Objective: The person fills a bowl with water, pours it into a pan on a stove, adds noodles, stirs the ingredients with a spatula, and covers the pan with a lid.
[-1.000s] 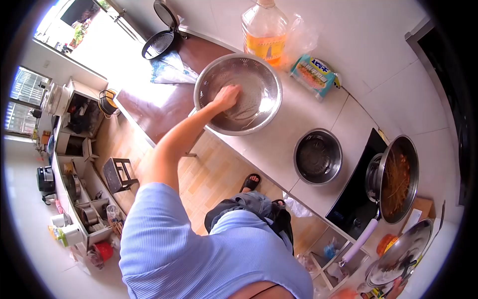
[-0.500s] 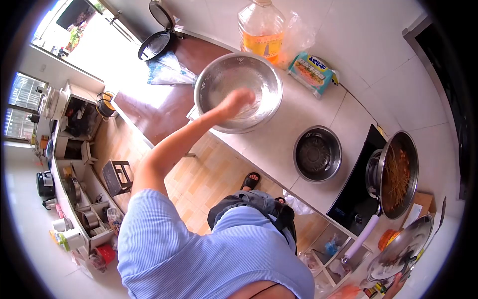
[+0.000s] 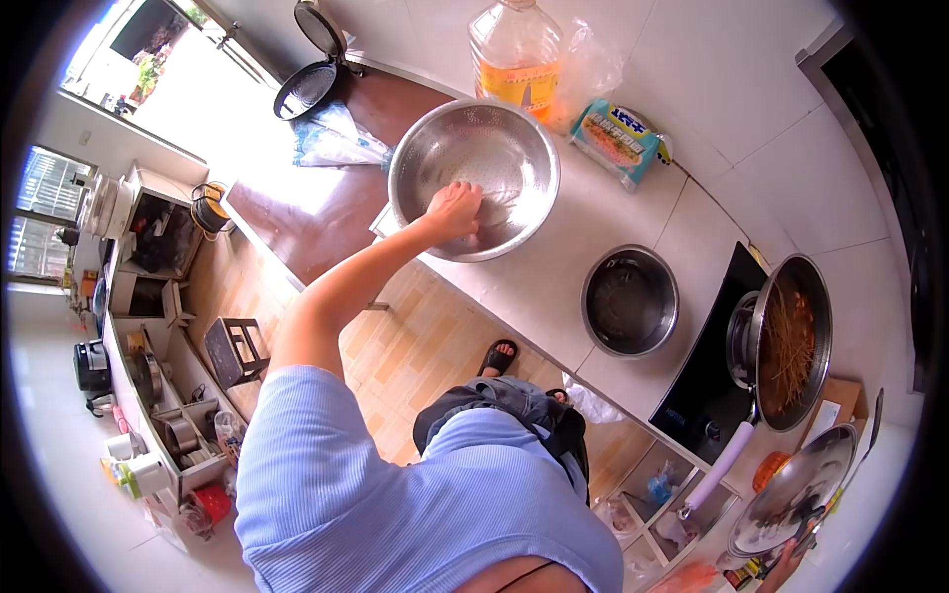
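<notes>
My left hand [image 3: 455,212] reaches into a large perforated metal bowl [image 3: 534,168], low on its near side. Its fingers are curled together; what they pinch, if anything, is too small to make out. At the lower right edge, my right hand [image 3: 784,567] is partly visible, closed at the handle of a metal lid [image 3: 781,504], with a long spatula [image 3: 875,435] beside it. A frying pan [image 3: 819,366] with thin noodle-like strands [image 3: 788,341] in reddish sauce sits at the black cooktop [image 3: 692,395].
A smaller metal bowl [image 3: 630,301] stands between the large bowl and the cooktop. Behind are an oil bottle [image 3: 516,64] and a teal packet [image 3: 618,143]. The pan's lilac handle [image 3: 717,469] points toward the counter's front edge. A stool [image 3: 235,351] stands on the floor at left.
My left hand swept right across the large bowl, then came back to its near left side. More strands lie spread in the pan than a second ago. The right hand stays near the lid.
</notes>
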`<state>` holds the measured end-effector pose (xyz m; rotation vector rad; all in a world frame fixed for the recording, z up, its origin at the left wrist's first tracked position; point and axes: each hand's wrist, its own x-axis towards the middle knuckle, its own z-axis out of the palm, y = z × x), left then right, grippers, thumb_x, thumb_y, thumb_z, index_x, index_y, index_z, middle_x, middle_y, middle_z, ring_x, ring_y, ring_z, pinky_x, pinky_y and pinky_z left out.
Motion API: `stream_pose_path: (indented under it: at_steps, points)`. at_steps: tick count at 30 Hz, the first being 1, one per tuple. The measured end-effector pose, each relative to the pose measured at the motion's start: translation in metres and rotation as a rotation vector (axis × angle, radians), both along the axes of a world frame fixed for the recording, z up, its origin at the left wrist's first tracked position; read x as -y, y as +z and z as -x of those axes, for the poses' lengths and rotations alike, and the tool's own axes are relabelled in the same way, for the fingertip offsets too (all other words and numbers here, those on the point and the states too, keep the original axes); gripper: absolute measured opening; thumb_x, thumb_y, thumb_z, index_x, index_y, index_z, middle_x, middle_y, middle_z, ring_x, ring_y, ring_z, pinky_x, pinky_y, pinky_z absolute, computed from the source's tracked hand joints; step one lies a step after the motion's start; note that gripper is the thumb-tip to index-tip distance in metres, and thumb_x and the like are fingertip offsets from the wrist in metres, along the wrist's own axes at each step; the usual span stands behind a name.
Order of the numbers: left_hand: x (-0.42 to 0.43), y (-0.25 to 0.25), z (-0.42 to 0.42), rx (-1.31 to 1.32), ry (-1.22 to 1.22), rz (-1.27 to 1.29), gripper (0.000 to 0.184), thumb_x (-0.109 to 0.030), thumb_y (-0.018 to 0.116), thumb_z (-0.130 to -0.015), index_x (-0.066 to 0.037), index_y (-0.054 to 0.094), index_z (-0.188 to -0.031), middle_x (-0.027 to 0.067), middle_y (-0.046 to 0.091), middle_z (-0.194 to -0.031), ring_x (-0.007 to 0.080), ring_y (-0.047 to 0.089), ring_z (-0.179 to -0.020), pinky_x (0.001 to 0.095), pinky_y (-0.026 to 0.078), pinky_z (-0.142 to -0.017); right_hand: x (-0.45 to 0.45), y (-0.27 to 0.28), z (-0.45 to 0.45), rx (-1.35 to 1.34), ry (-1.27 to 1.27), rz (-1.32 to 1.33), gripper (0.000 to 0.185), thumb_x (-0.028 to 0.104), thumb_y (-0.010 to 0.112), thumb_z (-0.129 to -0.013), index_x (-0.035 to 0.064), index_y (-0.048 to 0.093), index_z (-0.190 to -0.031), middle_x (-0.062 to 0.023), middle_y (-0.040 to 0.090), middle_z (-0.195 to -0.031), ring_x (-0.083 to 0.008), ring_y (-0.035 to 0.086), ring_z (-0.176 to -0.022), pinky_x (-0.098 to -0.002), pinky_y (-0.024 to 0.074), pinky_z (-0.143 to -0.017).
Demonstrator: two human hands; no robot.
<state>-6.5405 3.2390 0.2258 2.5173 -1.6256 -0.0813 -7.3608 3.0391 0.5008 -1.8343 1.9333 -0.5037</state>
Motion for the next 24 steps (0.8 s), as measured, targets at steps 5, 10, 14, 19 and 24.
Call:
stream_pose_path:
  at_steps: [5, 10, 14, 19, 24]
  points:
    - [0.013, -0.012, 0.003, -0.009, 0.145, -0.033, 0.019, -0.005, 0.053, -0.064, 0.003, 0.053, -0.081, 0.0199, 0.057, -0.086, 0.0326, 0.055, -0.088, 0.0402, 0.046, -0.074, 0.002, -0.006, 0.017, 0.006, -0.008, -0.033, 0.051, 0.023, 0.050, -0.085, -0.0058, 0.032, -0.123, -0.0156, 0.046, -0.112, -0.0225, 0.045, -0.095, -0.0314, 0.0366, -0.081]
    - [0.011, -0.012, -0.007, -0.024, 0.098, 0.160, 0.016, -0.007, 0.052, -0.066, 0.003, 0.051, -0.078, 0.0200, 0.058, -0.081, 0.0357, 0.055, -0.082, 0.0421, 0.045, -0.072, 0.004, -0.015, 0.037, 0.005, -0.014, -0.071, 0.053, 0.027, 0.050, -0.085, -0.0062, 0.032, -0.124, -0.0164, 0.044, -0.115, -0.0230, 0.044, -0.101, -0.0314, 0.0343, -0.086]
    - [0.009, -0.023, -0.042, -0.298, 0.162, 0.327, 0.017, -0.011, 0.047, -0.076, 0.000, 0.042, -0.088, 0.0233, 0.056, -0.073, 0.0398, 0.055, -0.071, 0.0467, 0.042, -0.065, 0.007, -0.025, 0.068, -0.006, -0.021, -0.157, 0.055, 0.030, 0.050, -0.086, -0.0066, 0.032, -0.124, -0.0170, 0.043, -0.118, -0.0234, 0.043, -0.105, -0.0314, 0.0324, -0.091]
    - [0.043, 0.078, -0.025, -0.291, 0.074, 0.375, 0.014, -0.019, 0.041, -0.084, -0.005, 0.045, -0.086, 0.0180, 0.056, -0.070, 0.0375, 0.055, -0.069, 0.0444, 0.041, -0.059, -0.014, -0.034, 0.049, 0.046, 0.029, -0.080, 0.050, 0.029, 0.049, -0.086, -0.0061, 0.037, -0.119, -0.0146, 0.048, -0.109, -0.0218, 0.047, -0.097, -0.0310, 0.0362, -0.086]
    - [0.144, 0.251, 0.139, -0.431, -0.294, 0.580, 0.016, -0.018, 0.039, -0.085, -0.005, 0.046, -0.080, 0.0148, 0.047, -0.057, 0.0334, 0.048, -0.054, 0.0376, 0.037, -0.052, -0.050, -0.041, 0.079, 0.145, -0.046, 0.045, 0.037, 0.026, 0.048, -0.087, -0.0033, 0.043, -0.110, -0.0084, 0.049, -0.093, -0.0182, 0.047, -0.082, -0.0299, 0.0390, -0.074]
